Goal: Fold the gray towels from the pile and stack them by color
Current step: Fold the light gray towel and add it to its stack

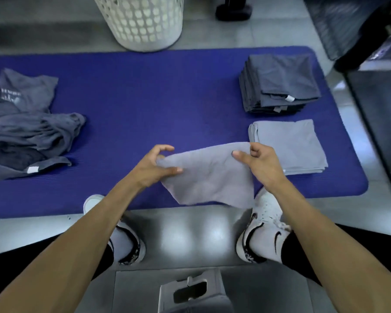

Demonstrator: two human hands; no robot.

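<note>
We hold a light gray towel [209, 175] by its upper edge, our left hand [155, 168] pinching one corner and our right hand [256, 164] the other, fingers curled onto the cloth. It hangs above the near edge of the blue mat [145, 105]. Just beyond our right fingers lies the light gray stack [288, 145], and past it the dark gray stack [280, 84]. The unfolded pile [27, 125] sits well off from our left fingers. A loose pinch could let a corner slip, leaving a crooked fold.
</note>
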